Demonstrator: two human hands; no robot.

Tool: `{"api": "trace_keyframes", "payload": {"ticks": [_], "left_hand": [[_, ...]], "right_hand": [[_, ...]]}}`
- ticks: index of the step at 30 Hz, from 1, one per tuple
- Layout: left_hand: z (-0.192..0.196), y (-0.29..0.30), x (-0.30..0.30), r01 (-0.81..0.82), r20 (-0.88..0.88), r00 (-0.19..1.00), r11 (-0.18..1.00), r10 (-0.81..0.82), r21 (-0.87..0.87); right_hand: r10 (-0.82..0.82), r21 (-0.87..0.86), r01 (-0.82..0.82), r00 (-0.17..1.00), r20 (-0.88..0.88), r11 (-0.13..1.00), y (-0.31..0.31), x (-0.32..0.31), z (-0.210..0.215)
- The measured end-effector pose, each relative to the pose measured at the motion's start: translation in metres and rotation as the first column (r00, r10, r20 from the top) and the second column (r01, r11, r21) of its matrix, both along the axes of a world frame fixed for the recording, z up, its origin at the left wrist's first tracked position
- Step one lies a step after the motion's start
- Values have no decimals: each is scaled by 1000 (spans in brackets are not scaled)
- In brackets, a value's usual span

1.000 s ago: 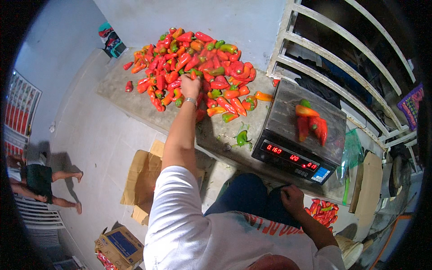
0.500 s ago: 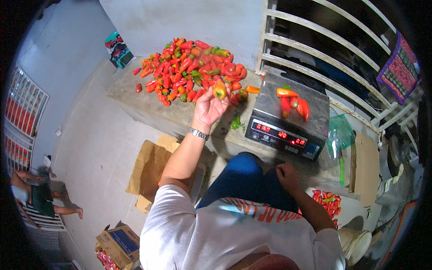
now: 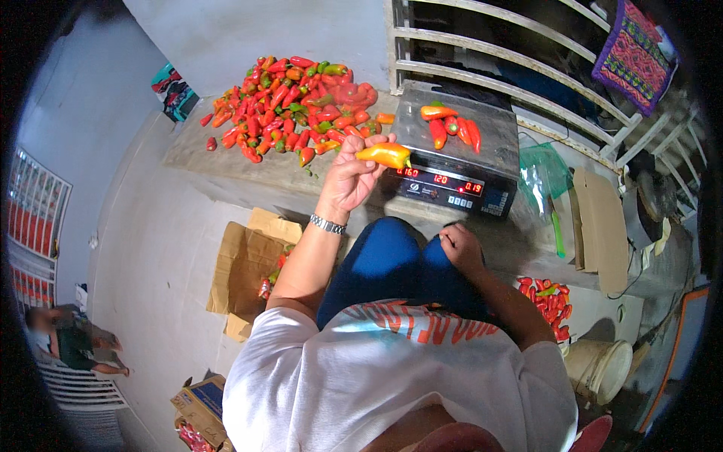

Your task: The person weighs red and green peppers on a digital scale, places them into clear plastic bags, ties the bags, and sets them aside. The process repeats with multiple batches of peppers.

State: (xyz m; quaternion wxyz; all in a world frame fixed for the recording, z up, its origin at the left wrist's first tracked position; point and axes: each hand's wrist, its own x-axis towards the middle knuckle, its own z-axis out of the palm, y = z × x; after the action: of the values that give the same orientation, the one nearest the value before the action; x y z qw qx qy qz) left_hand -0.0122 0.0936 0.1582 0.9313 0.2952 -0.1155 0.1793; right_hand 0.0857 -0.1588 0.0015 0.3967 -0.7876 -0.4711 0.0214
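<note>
A yellow-orange pepper [image 3: 385, 156] with a green stem end is pinched in the fingers of my left hand [image 3: 351, 177], lying sideways in front of the scale's left corner. Behind that hand, a large pile of red, orange and green peppers [image 3: 282, 113] covers the ledge. Several peppers, one orange and the others red [image 3: 473, 135], rest on the flat top of the digital scale [image 3: 493, 169], whose red display is lit. My right hand [image 3: 461, 247] rests on my right thigh with its fingers curled in, and nothing shows in it.
An opened cardboard box [image 3: 233, 275] stands below the ledge at left. Right of the scale lie a green plastic bag [image 3: 544, 177] and a cardboard piece [image 3: 600, 230]. More red peppers [image 3: 553, 305] and a whitish bucket [image 3: 602, 371] are at lower right. A person [image 3: 75, 343] is at far left.
My left hand has come away from the pile toward the scale with the pepper, now turned sideways. The whole view has shifted; my right hand stays on my leg.
</note>
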Motion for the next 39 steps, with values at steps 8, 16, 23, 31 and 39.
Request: {"api": "trace_keyframes", "payload": {"ticks": [8, 16, 23, 31, 39], "left_hand": [[-58, -39, -5, 70, -327, 941, 996, -84, -55], [-132, -40, -28, 103, -307, 895, 821, -322, -562], [-121, -23, -16, 22, -414, 880, 890, -233, -455], [-81, 22, 93, -237, -457, 718, 803, 524, 547], [-61, 1, 189, -342, -178, 525, 398, 832, 851]], "right_hand": [[94, 395, -24, 983, -159, 918, 59, -2, 99], [-171, 143, 121, 893, 417, 982, 144, 125, 124], [-119, -268, 309, 827, 549, 912, 185, 162, 115], [-323, 206, 270, 897, 302, 941, 102, 121, 121], [-15, -102, 44, 963, 271, 994, -30, -15, 23]]}}
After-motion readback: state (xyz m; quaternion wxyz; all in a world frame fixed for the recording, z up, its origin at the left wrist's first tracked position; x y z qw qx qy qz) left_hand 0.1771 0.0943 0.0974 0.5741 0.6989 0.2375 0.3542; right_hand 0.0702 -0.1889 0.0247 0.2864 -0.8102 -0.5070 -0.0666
